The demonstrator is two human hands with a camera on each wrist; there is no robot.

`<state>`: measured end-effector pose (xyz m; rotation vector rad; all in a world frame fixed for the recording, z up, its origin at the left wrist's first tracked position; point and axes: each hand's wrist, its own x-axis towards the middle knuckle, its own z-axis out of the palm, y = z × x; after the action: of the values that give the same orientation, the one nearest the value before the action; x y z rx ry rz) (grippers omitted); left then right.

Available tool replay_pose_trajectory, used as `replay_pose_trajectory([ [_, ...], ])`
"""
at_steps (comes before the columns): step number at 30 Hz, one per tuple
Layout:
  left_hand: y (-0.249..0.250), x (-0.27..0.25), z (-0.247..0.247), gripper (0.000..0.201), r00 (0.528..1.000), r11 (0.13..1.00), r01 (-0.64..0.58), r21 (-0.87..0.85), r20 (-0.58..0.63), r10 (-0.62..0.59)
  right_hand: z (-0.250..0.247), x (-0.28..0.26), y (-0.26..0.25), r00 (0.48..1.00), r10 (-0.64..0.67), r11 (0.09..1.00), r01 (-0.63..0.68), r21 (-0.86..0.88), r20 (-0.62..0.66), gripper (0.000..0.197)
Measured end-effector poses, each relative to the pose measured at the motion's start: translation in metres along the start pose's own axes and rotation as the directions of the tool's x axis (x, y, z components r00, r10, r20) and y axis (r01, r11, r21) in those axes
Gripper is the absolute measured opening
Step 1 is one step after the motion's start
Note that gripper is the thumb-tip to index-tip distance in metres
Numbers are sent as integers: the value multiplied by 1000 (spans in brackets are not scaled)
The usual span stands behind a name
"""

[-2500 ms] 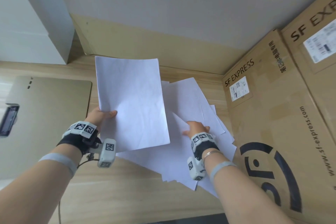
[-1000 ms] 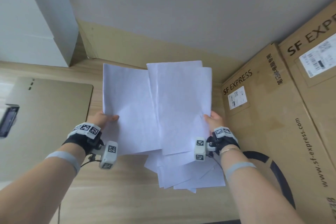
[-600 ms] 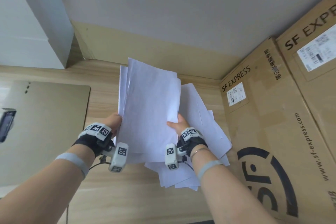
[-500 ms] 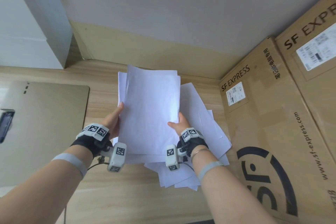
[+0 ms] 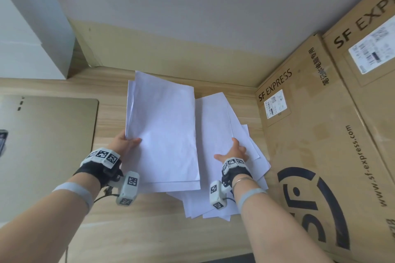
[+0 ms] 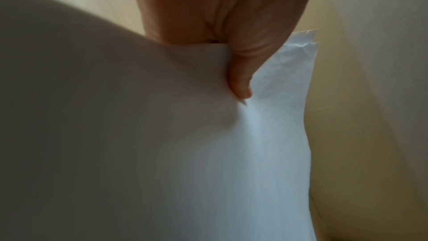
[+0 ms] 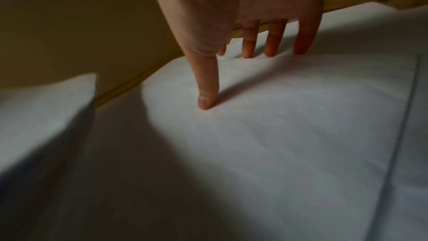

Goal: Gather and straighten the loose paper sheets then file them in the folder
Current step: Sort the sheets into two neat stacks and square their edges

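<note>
At frame centre, the left hand [image 5: 126, 145] pinches a thin sheaf of smooth white sheets [image 5: 162, 134]. The right hand [image 5: 234, 152], fingers spread straight, presses flat the fanned loose sheets [image 5: 215, 121] on the wood-grain desk [image 5: 149, 230].

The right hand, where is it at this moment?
In the head view the right hand rests with straight fingers on the loose sheets on the desk, between the held stack and the cardboard box.

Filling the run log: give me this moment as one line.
left hand: grips gathered white paper sheets | right hand: fingers spread on loose white sheets on wooden desk | filing: not yet
</note>
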<state>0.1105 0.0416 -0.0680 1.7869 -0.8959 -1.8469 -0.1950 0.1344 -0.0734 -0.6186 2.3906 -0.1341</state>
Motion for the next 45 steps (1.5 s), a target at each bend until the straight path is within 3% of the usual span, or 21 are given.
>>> replay_pose_trajectory([
  [2,1,1,2,26,1000,1000,-19,-21,5,19,-1,1,1,999,-29,998,27,49,37,96],
  [4,3,2,5,25,1000,1000,-18,-24,10,18,-5,5,-1,999,-39,993,35,113,37,92],
  [9,6,5,13,26,1000,999,-17,-34,22,18,-33,26,-19,991,-134,988,134,-82,9,47],
  [12,5,7,17,28,1000,998,-17,-52,24,18,-43,46,-25,994,-104,980,97,-173,-32,52],
  [16,2,9,18,30,1000,998,2,-57,29,0,-41,62,-18,1000,-26,945,30,-325,18,64],
  [22,2,11,18,31,1000,998,16,-55,17,-15,-44,62,-11,999,-27,956,35,-291,34,70],
  [24,2,12,17,32,1000,999,20,-44,17,-19,-47,63,-12,998,-55,969,60,-240,28,60],
  [27,0,13,18,32,999,999,24,-32,23,-23,-48,59,-11,988,-137,977,124,-175,-67,25],
  [30,0,14,18,30,999,999,21,-28,34,-20,-48,51,-4,966,-183,983,185,-6,-184,36],
  [32,0,14,18,29,999,1000,26,-15,47,-25,-55,49,1,981,-140,988,148,51,-135,50],
  [35,-2,14,19,27,998,1000,26,-8,52,-25,-64,49,12,996,-60,984,69,-166,61,58],
  [37,-3,13,21,26,999,1000,19,3,45,-19,-63,52,22,994,10,959,22,-282,112,59],
  [42,-10,12,24,23,998,999,6,32,66,-9,-52,60,44,997,76,934,-65,-350,19,62],
  [45,-14,12,23,24,998,1000,11,29,65,-12,-52,65,44,998,58,928,-42,-371,34,59],
])
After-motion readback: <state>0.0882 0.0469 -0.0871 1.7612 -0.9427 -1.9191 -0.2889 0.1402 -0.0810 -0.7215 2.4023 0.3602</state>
